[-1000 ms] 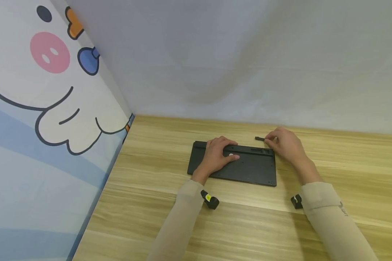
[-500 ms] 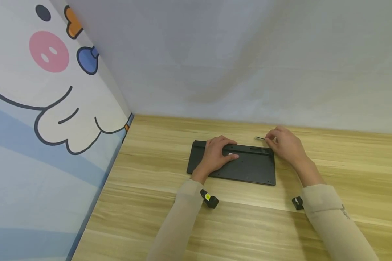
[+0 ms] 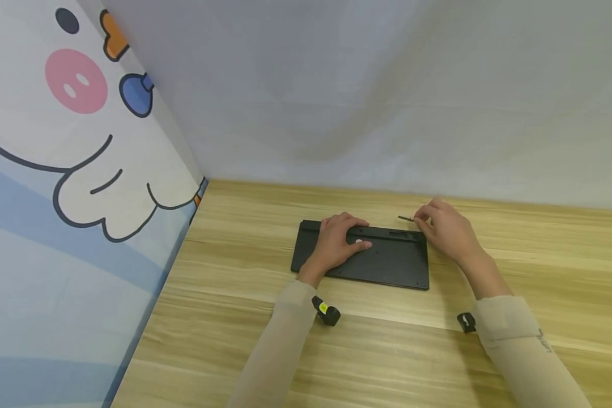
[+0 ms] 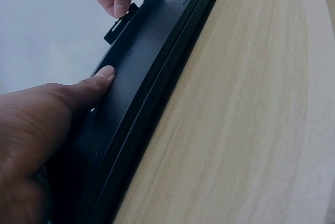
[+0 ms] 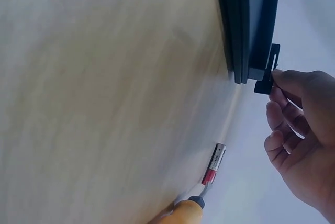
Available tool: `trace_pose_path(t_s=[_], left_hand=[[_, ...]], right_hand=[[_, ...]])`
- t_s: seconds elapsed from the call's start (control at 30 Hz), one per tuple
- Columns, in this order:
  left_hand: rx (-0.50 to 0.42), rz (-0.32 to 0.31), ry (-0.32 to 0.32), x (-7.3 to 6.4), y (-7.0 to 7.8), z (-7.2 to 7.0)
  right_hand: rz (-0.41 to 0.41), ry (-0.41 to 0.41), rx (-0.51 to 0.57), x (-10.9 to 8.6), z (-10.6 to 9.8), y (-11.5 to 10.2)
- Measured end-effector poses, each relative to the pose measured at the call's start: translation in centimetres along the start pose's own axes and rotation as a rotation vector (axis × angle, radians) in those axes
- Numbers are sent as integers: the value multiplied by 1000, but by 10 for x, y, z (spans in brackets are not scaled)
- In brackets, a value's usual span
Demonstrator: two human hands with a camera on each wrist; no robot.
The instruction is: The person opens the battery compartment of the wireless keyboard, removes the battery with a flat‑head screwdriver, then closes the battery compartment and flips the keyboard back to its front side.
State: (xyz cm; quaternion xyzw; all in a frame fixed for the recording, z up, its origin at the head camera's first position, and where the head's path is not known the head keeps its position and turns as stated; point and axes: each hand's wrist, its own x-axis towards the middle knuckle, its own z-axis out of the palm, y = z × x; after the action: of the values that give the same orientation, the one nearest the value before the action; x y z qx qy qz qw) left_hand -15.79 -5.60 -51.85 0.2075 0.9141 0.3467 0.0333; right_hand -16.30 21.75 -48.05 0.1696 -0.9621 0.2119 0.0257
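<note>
Nearest, the right sleeve's (image 3: 544, 340) lettering is too small to read. The spread left hand (image 3: 334, 243) holds the keyboard (image 3: 390, 266), thumb flat on it. Past its far right edge, the right hand (image 3: 446, 233) pinches a cover (image 3: 405, 218), slimmer-looking than a second ago. Only the right wrist view clearly shows a battery (image 5: 214, 164), label illegible, and orange handle (image 5: 182, 213).

keyboard (image 3: 382, 265) on bench (image 3: 214, 317) | left hand (image 3: 334, 246) on keyboard, left of centre | cover (image 3: 405, 218) behind keyboard's right end | right hand (image 3: 450, 231) at cover's right | battery (image 5: 213, 164) by screwdriver (image 5: 184, 213)
</note>
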Motion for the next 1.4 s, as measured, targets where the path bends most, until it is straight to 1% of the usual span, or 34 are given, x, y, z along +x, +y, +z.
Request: trace_pose_path(t_s=[0.23,0.47,0.7,0.97,1.4], left_hand=[[10,-6,-1,0,0,0],[9,-16,-3,-1,0,0],[12,-14,0,-1,1,0],[9,-13,-1,0,1,1],[7,-17,-7,0,2,-1]], right_hand=[[-28,29,-19,-4,1,-4],[-53,44,-37,-7,-2,-13],[-85,53,-43,-10,-2,-19],[-73,19,-63,-14,-2,-20],[-87,2,-81,-16,1,-22]])
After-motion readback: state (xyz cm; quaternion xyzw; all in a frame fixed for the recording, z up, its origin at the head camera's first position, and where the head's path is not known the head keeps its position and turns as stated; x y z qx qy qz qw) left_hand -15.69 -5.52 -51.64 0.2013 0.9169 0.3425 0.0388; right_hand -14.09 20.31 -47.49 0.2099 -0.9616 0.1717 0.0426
